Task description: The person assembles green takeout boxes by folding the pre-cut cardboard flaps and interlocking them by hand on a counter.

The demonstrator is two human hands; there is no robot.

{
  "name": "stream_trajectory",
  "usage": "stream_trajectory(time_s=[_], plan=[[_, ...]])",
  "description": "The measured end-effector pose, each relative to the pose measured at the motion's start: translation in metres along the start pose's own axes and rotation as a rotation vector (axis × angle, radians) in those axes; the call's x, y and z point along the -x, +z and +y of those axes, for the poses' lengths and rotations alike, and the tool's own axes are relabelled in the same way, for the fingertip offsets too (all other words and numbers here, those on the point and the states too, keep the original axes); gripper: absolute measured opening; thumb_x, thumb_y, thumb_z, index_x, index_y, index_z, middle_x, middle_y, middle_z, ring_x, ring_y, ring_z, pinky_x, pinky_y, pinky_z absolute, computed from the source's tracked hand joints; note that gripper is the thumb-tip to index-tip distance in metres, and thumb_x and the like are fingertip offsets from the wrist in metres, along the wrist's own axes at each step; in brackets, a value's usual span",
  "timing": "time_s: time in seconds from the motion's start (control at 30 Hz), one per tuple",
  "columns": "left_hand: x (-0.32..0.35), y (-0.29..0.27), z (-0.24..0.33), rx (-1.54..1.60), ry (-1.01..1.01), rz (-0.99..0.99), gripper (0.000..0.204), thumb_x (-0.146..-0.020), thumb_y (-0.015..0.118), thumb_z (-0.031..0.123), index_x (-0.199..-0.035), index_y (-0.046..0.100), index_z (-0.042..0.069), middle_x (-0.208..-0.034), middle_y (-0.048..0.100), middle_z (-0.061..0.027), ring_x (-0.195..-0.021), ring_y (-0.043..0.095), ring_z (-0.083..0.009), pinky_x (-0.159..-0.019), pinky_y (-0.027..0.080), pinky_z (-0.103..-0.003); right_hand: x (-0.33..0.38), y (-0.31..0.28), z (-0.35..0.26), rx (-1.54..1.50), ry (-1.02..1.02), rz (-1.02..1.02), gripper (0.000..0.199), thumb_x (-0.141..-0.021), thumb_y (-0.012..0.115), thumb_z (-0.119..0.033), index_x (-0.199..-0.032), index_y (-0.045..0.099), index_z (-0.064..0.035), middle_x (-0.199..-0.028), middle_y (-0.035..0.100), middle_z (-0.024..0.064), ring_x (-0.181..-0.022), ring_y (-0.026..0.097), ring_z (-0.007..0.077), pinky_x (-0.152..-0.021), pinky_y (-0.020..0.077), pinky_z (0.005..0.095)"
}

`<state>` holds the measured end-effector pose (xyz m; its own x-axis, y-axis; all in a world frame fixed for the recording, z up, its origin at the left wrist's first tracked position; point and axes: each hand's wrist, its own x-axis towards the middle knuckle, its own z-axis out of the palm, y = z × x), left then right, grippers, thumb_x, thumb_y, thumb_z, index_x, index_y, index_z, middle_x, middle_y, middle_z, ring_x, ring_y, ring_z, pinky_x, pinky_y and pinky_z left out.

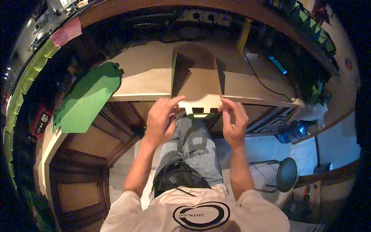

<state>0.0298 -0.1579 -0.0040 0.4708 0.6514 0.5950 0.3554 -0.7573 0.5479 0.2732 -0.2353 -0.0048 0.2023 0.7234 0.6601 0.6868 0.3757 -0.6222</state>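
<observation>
Loosely bent fingers of the left hand [159, 116] and right hand [235, 118] meet opposite near corners of a partly folded cardboard carton [199, 83]; I cannot tell whether either actually pinches the edge. Working both corners at once probably keeps the fold even. The carton lies at the centre of the frame, its near end overhanging the wooden counter [143, 69], perhaps to give the fingers room. Its inside is plain tan, partly shadowed, with raised side walls; the near end shows dark notches and a green-edged tab [200, 115]. Green sheets [89, 100] lie at left, seemingly kept within reach.
</observation>
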Motion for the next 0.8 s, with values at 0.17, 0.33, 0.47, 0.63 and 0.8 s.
stream_trajectory(time_s=[0.17,0.33,0.47,0.63,0.8], plan=[[-0.045,-0.016,-0.003,-0.565,0.319,-0.186,0.056,-0.08,0.065,0.009,-0.136,0.056,0.013,-0.136,0.056,-0.0084,-0.145,0.035,-0.0313,-0.126,0.014,-0.053,-0.042,-0.012,0.004,0.484,-0.366,-0.36,0.05,-0.076,0.061,0.006,-0.123,0.064,-0.0106,-0.132,0.06,0.0056,-0.146,0.034,0.033,-0.122,0.0235,0.0542],[-0.03,-0.036,-0.029,-0.826,0.344,-0.29,0.048,-0.083,0.062,0.011,-0.13,0.058,0.014,-0.13,0.059,-0.0047,-0.146,0.036,-0.0279,-0.127,0.013,-0.056,-0.032,-0.026,0.013,0.605,-0.398,-0.381,0.045,-0.076,0.068,0.0,-0.119,0.067,-0.0118,-0.12,0.065,0.0041,-0.142,0.04,0.0309,-0.124,0.018,0.0568],[-0.022,-0.034,-0.031,-0.824,0.415,-0.266,0.042,-0.082,0.063,0.013,-0.125,0.062,0.014,-0.125,0.061,-0.0035,-0.133,0.049,-0.0248,-0.125,0.02,-0.054,-0.039,-0.028,0.003,0.572,-0.543,-0.463,0.038,-0.076,0.069,-0.003,-0.113,0.069,-0.0123,-0.103,0.067,0.0053,-0.131,0.051,0.0274,-0.122,0.0249,0.0522],[-0.031,-0.036,-0.039,-0.729,0.405,-0.241,0.046,-0.079,0.065,0.011,-0.125,0.061,0.012,-0.121,0.061,-0.0042,-0.117,0.056,-0.0252,-0.115,0.036,-0.046,-0.061,-0.016,0.019,0.479,-0.566,-0.484,0.042,-0.075,0.066,-0.003,-0.116,0.068,-0.0116,-0.107,0.066,0.0092,-0.112,0.058,0.0284,-0.106,0.0437,0.0418],[-0.042,-0.033,-0.048,-0.589,0.299,-0.241,0.06,-0.068,0.071,0.008,-0.127,0.058,0.01,-0.121,0.06,-0.0068,-0.113,0.055,-0.029,-0.104,0.043,-0.041,-0.064,-0.01,0.049,0.52,-0.46,-0.456,0.059,-0.067,0.07,0.001,-0.125,0.064,-0.0114,-0.122,0.065,0.0054,-0.117,0.056,0.0276,-0.107,0.0423,0.0422]])
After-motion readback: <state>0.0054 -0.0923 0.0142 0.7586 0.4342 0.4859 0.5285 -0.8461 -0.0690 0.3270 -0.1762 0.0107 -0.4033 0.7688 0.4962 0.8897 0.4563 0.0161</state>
